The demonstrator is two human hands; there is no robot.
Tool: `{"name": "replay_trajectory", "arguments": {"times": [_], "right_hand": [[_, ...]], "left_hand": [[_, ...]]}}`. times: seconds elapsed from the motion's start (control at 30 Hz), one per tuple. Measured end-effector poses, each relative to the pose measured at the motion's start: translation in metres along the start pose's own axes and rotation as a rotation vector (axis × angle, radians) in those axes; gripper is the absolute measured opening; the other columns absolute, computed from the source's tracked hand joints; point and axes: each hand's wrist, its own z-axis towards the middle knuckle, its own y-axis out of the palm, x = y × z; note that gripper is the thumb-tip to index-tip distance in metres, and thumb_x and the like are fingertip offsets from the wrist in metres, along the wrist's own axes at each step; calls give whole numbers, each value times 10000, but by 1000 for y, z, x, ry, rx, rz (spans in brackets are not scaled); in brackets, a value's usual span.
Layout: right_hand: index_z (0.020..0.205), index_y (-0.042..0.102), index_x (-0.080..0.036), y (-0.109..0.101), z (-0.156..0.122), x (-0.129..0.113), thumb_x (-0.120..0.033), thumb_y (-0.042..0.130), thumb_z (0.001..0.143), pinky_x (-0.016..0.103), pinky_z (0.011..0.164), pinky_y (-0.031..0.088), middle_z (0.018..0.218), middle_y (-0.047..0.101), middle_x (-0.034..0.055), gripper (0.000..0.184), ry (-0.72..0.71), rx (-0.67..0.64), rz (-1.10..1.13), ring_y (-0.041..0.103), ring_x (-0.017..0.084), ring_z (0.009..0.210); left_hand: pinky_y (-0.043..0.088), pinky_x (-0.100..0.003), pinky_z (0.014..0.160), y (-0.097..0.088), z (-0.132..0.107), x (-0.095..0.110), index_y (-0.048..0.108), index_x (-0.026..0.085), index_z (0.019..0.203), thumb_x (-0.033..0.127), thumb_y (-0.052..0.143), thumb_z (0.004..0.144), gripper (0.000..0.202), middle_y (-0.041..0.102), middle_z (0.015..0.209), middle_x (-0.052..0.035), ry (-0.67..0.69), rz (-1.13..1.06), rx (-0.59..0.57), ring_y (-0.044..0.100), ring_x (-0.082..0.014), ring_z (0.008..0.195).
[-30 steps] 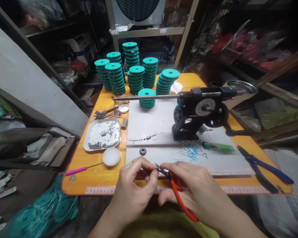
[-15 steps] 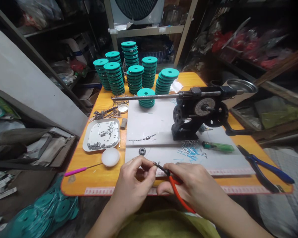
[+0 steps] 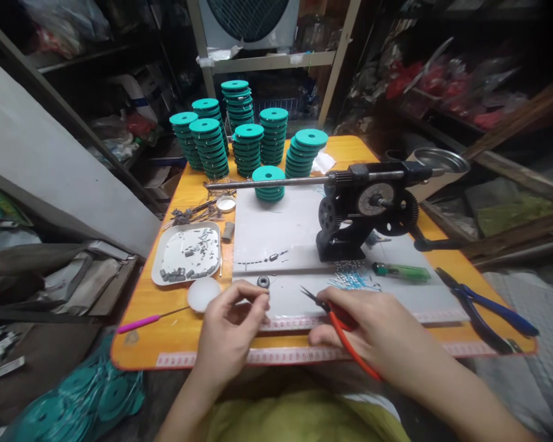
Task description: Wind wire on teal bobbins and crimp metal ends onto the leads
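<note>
Red pliers (image 3: 345,341), lower centre of frame, gripped in right hand (image 3: 373,325), tips clear of left hand (image 3: 230,328), its thumb and finger pinched, cannot tell on what, ring (image 3: 263,282) just beyond, reels (image 3: 247,153) upper centre.

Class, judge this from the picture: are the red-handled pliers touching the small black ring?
Apart: the head view shows pale board between the red-handled pliers and the small black ring.
</note>
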Motion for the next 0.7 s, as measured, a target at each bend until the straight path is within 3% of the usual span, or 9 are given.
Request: {"name": "replay_trajectory", "arguments": {"times": [0.1, 0.17, 0.37, 0.5, 0.6, 0.7], "right_hand": [[943, 636, -201, 1, -4, 2, -583, 514, 902, 279, 556, 408, 710, 674, 35, 403, 14, 111, 77, 616, 188, 610], [960, 632, -203, 4, -7, 2, -574, 507, 910, 279, 560, 426, 724, 677, 33, 394, 17, 160, 110, 613, 181, 604], [1019, 597, -204, 15, -14, 0, -486, 550, 918, 270, 560, 454, 737, 671, 24, 303, 12, 236, 146, 609, 170, 589], [1025, 602, -211, 17, -14, -5, -490, 551, 915, 273, 582, 491, 777, 690, 39, 304, -14, 292, 155, 649, 185, 628], [1052, 608, -226, 19, -15, -5, -470, 561, 913, 255, 582, 522, 825, 715, 41, 285, -93, 313, 152, 679, 186, 644], [1070, 619, -248, 27, -21, 3, -461, 597, 884, 248, 537, 525, 827, 722, 35, 283, -165, 312, 148, 691, 199, 637]], "left_hand": [[524, -198, 680, -11, 5, 3, 648, 215, 842, 255, 667, 849, 44, 649, 723, 36, 114, -171, 162, 637, -92, 669], [534, -211, 738, -18, 10, 9, 663, 215, 837, 244, 678, 844, 34, 668, 735, 32, 153, -254, 204, 653, -98, 708], [567, -243, 744, -25, 25, 41, 669, 200, 780, 278, 716, 810, 95, 633, 713, 34, 274, -499, 185, 642, -103, 700], [568, -219, 718, -36, 21, 58, 668, 205, 769, 312, 729, 798, 126, 605, 713, 29, 288, -546, 170, 622, -97, 705], [557, -195, 623, -69, 0, 73, 676, 216, 763, 294, 764, 761, 117, 565, 660, 37, 382, -542, 225, 574, -88, 635], [471, -172, 456, -123, -41, 90, 675, 221, 724, 293, 840, 656, 193, 507, 562, 60, 508, -417, 421, 468, -66, 503]]}}
